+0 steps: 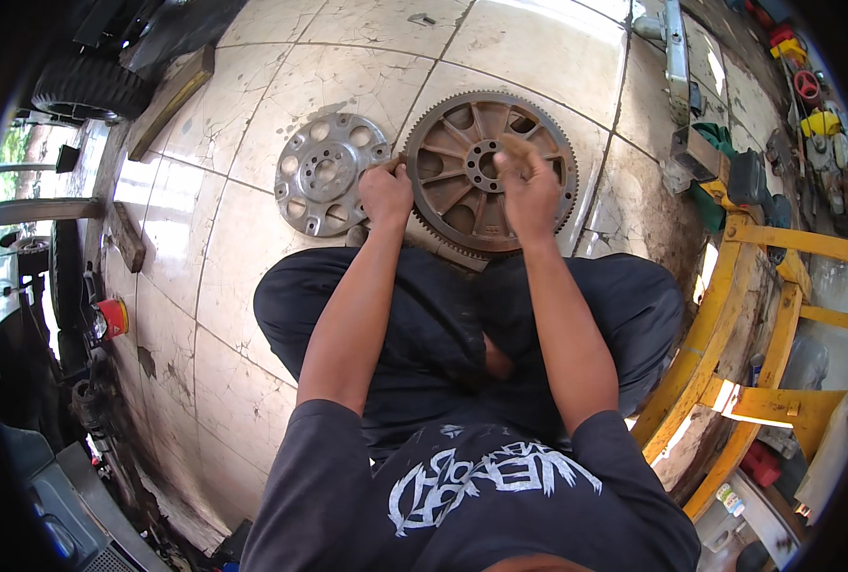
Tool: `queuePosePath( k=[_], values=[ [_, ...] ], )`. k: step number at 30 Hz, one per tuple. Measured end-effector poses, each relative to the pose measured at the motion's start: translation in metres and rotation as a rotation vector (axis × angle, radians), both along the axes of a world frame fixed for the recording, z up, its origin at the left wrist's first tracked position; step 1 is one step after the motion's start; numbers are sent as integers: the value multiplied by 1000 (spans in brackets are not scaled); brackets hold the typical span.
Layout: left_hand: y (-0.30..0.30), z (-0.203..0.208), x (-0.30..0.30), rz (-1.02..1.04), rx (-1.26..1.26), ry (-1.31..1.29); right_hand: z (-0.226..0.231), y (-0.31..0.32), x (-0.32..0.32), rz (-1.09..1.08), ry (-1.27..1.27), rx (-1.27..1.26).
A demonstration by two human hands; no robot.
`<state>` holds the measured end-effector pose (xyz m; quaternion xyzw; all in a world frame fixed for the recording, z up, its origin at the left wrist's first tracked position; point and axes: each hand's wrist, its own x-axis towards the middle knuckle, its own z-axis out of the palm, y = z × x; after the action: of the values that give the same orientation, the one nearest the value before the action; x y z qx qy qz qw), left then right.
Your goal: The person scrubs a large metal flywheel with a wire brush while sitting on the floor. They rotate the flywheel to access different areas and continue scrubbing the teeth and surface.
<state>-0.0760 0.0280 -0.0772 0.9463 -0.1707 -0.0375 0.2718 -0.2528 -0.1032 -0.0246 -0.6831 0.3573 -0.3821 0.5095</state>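
A rust-brown flywheel (452, 195) with a toothed outer ring, spokes and a bolt-holed hub lies in front of my crossed legs. My left hand (386, 195) is closed on its left rim, the thumb at the teeth. My right hand (531, 195) is over the right half of the flywheel beside the hub, its fingers curled. A brown, blurred patch shows at those fingertips, and I cannot make out what they hold. Just left of the flywheel, a silver metal disc (309, 181) with round holes lies on the floor, close to my left hand.
The floor is cracked cream tile (243, 214). Wooden blocks (171, 103) and a black tyre (90, 88) lie at the far left, with a red can (111, 318) nearer. A yellow metal frame (719, 343) stands close on my right, with tools and parts beyond it.
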Motion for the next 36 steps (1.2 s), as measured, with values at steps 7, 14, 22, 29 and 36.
queuePosePath(
  k=[7, 14, 22, 29, 36],
  values=[
    [6, 4, -4, -98, -115, 26, 30, -46, -30, -248, -166, 254],
    [14, 6, -32, -143, -71, 126, -33, -117, -34, -620, 488, -177],
    [-3, -32, 15, -234, -212, 23, -82, -107, -30, -447, 559, -63],
    [10, -23, 7, -245, -296, 254, -81, -111, -37, -474, 647, -26],
    [-9, -27, 21, -251, -326, 209, -80, -107, -26, -424, 713, -93]
  ],
)
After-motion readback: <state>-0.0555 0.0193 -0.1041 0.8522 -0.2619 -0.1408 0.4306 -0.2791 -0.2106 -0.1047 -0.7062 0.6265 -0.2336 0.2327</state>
